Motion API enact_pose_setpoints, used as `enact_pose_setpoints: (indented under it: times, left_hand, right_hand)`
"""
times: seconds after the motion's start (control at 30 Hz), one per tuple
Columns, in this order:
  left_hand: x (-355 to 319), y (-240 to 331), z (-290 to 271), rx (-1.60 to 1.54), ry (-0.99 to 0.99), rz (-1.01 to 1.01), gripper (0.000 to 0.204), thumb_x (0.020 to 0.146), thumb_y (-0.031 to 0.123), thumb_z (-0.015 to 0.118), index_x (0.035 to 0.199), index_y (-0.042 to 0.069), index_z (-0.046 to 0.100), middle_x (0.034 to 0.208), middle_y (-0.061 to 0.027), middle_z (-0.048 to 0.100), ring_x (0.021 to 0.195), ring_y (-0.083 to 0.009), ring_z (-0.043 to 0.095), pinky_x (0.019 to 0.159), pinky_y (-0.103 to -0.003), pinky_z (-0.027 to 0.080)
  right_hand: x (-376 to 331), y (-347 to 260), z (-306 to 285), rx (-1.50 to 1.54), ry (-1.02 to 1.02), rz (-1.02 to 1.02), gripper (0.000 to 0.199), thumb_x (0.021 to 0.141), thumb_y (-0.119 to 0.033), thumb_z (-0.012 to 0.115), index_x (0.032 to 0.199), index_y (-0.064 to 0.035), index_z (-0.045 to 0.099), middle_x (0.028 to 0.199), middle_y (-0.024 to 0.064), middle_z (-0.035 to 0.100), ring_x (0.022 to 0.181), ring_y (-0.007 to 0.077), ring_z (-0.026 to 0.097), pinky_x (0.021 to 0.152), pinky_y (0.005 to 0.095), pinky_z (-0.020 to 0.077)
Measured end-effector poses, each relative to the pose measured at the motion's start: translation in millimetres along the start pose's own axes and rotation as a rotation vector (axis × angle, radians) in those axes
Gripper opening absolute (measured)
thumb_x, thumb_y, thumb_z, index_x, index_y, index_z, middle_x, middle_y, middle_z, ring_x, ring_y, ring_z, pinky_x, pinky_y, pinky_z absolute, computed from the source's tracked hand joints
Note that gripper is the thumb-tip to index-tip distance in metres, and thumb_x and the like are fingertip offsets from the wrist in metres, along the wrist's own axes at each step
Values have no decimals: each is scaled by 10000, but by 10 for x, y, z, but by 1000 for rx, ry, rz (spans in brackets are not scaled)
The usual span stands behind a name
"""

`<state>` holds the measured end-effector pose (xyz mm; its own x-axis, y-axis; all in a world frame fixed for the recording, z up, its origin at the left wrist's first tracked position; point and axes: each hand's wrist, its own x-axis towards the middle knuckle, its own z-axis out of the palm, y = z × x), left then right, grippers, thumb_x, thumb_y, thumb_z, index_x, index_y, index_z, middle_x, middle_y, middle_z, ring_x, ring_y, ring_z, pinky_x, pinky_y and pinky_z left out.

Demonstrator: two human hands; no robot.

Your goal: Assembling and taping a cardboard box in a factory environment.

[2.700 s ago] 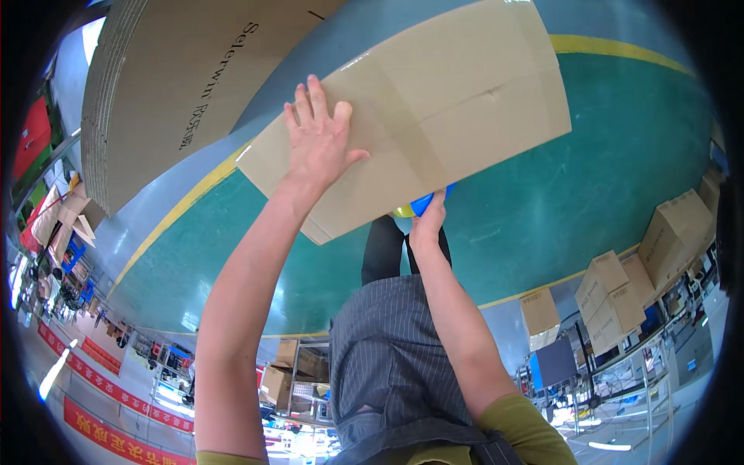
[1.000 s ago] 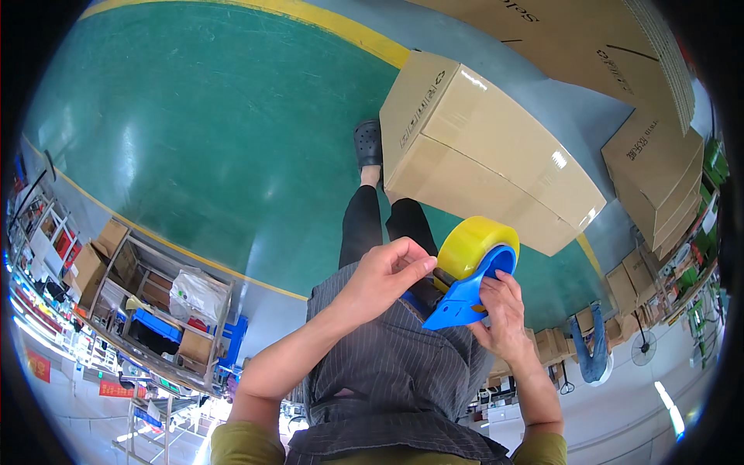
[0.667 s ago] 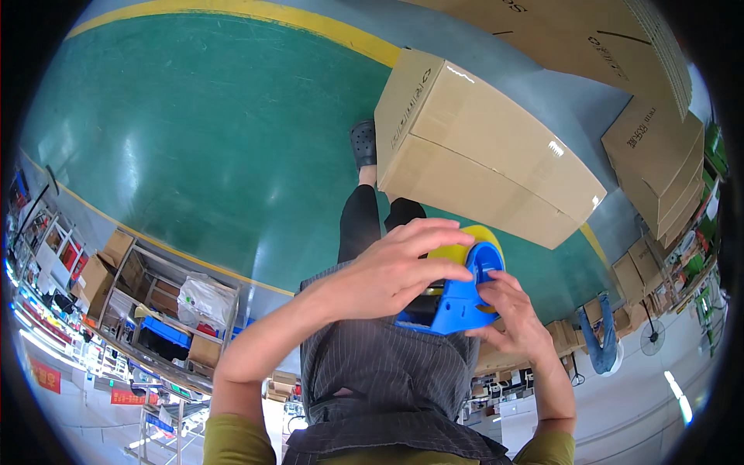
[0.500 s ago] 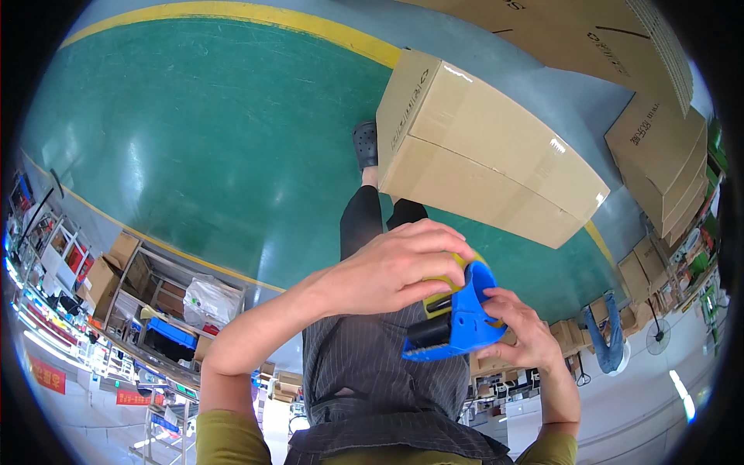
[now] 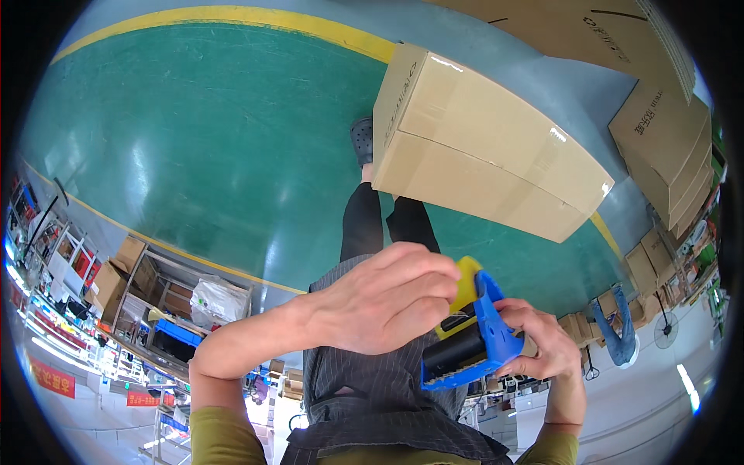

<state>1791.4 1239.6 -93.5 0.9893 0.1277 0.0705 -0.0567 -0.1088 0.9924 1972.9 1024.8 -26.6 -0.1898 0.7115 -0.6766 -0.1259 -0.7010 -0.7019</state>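
A blue tape dispenser [image 5: 494,337] with a black roller [image 5: 453,353] and a toothed edge is held over my lap. My right hand [image 5: 545,341] grips it from the right, with thumb and fingers round its side. A yellow piece [image 5: 467,285] shows on its left side, partly covered. My left hand [image 5: 387,298] is closed beside this yellow piece, fingers curled inward at the dispenser's left. What those fingertips pinch, if anything, is hidden. Beyond my hands a taped cardboard box [image 5: 480,147] lies on the floor.
Flattened cardboard sheets [image 5: 659,147] stand at the far right. My shoe [image 5: 362,141] is against the box's left end. At left, a shelf unit holds a white plastic bag [image 5: 219,301] and a blue bin [image 5: 177,333]. A yellow line [image 5: 232,14] crosses the green floor.
My left hand has gone from spread fingers over the yellow piece to curled fingers, lower and slightly left. The dispenser and right hand have shifted a little right and down.
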Motion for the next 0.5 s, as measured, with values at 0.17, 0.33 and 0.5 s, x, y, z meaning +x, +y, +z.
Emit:
enact_pose_setpoints:
  times: [0.17,0.33,0.5]
  left_hand:
    - [-11,-142,-29,76,-127,-164,247,677,-20,651,879,50,527,834,-64,567,804,-261,586,642,-353,472]
    - [77,-245,-91,-199,-95,-559,199,846,37,607,1020,51,512,840,-67,567,767,-170,593,617,-295,474]
    - [-29,-374,-107,-567,-46,-796,293,842,31,612,1110,50,497,857,-44,591,786,-142,609,708,-267,489]
  right_hand:
    - [119,-92,-115,-355,78,-19,613,623,-330,821,1070,-8,551,934,165,586,898,377,555,800,425,460]
    - [236,5,-152,-269,94,32,623,605,-302,811,1084,-10,540,928,168,586,861,350,555,762,425,458]
    - [381,18,-157,-333,110,96,633,615,-306,811,1099,-14,525,946,174,583,868,359,554,762,428,460]
